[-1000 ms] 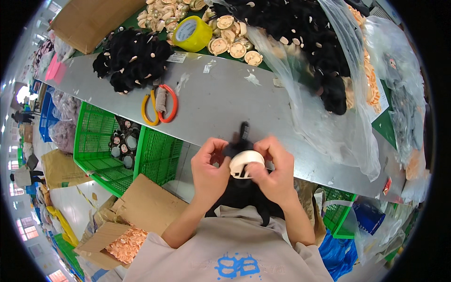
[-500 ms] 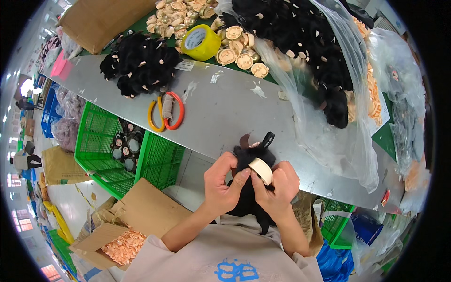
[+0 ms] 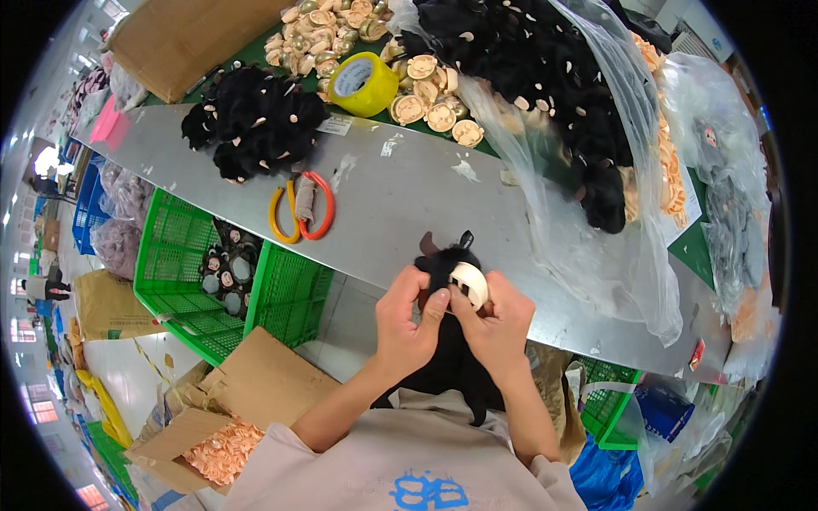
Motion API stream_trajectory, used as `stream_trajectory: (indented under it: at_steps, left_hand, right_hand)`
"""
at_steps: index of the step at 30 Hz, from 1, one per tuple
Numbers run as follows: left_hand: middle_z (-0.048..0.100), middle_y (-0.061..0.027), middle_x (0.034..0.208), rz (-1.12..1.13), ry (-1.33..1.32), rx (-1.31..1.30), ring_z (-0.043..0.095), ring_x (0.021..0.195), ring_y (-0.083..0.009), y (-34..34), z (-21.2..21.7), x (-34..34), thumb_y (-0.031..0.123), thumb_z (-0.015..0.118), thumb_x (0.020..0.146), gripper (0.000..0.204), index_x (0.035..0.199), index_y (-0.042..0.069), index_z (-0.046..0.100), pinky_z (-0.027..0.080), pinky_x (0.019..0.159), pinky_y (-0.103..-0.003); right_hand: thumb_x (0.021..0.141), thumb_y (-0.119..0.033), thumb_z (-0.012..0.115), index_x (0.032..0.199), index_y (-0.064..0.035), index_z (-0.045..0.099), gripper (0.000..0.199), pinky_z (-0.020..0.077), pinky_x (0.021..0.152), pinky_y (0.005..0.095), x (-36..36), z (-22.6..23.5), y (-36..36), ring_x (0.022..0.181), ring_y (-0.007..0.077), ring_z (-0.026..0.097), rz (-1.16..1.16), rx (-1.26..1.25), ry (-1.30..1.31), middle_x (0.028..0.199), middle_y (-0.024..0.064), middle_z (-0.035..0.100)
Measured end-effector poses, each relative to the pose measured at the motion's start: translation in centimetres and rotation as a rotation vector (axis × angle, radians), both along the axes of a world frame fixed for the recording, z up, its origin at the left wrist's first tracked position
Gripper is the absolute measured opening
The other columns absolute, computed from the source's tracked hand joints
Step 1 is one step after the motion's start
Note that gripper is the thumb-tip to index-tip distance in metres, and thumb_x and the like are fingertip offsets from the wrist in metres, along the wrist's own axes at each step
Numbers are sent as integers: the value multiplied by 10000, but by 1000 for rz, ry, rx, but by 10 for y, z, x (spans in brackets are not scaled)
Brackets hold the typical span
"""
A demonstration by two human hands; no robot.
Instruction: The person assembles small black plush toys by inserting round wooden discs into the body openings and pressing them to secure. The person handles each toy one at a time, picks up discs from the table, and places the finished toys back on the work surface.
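A black plush toy (image 3: pixel 450 366) hangs in front of my chest at the near edge of the grey table (image 3: pixel 400 213). My left hand (image 3: pixel 405 324) grips its head from the left. My right hand (image 3: pixel 494 328) holds it from the right, with the thumb pressing a cream oval snout piece (image 3: pixel 470 284) against the toy's face. Small ears or horns stick up above the fingers.
A pile of black plush pieces (image 3: pixel 256 123) lies at the far left, with orange and yellow snips (image 3: pixel 302 209) in front. Yellow tape roll (image 3: pixel 362 83), tan snout pieces (image 3: pixel 426 106), and a clear bag of black toys (image 3: pixel 562 111) sit behind. Green crates (image 3: pixel 183 264) and cardboard boxes (image 3: pixel 230 400) stand below.
The toy and both hands have shifted slightly right and up toward the table edge. The snout piece has turned from facing up to tilted on its side under my right thumb.
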State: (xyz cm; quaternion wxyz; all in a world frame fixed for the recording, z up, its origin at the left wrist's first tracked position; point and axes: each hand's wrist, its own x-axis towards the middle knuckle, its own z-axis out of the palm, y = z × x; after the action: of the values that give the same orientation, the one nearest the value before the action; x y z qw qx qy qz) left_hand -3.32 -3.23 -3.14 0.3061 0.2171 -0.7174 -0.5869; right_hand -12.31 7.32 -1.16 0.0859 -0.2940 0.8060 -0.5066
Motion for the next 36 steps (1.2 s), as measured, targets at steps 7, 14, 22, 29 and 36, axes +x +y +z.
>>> stream_trajectory:
  at_steps: [7,14,22,29,36]
  left_hand:
    - [498,-106,792,-107,86,-304,496,636,-251,1,24,-10,118,723,877,212,879,19,536,423,557,-334]
    - [529,-110,787,-104,73,-486,508,628,-258,11,10,-10,92,723,851,184,848,18,554,411,523,-334]
    - [514,-131,808,-133,27,-278,495,651,-293,17,-8,-6,-28,676,814,159,890,-1,538,416,552,-364]
    - [465,-121,801,-114,53,-248,448,641,-283,16,-13,-11,-88,648,794,187,899,1,521,391,546,-352]
    - [461,-110,782,-137,80,-132,442,618,-246,13,-26,-16,-50,653,829,151,875,4,519,377,541,-332]
  right_hand:
    - [934,-227,456,874,29,562,283,454,741,355,-8,18,9,837,209,538,6,-393,-19,994,185,579]
    - [915,-154,372,1042,8,556,275,415,813,256,-12,29,0,881,121,500,97,-466,-567,994,68,579]
    - [1078,-276,385,899,-32,499,324,365,676,264,-6,10,-7,755,106,428,-29,-307,-270,802,11,478]
    - [1060,-149,395,892,-13,522,251,366,543,331,-5,2,-16,582,199,427,-86,-238,-6,725,74,480]
    - [1060,-177,399,909,-20,538,258,367,517,334,-3,1,-23,558,177,448,-224,-237,70,725,78,510]
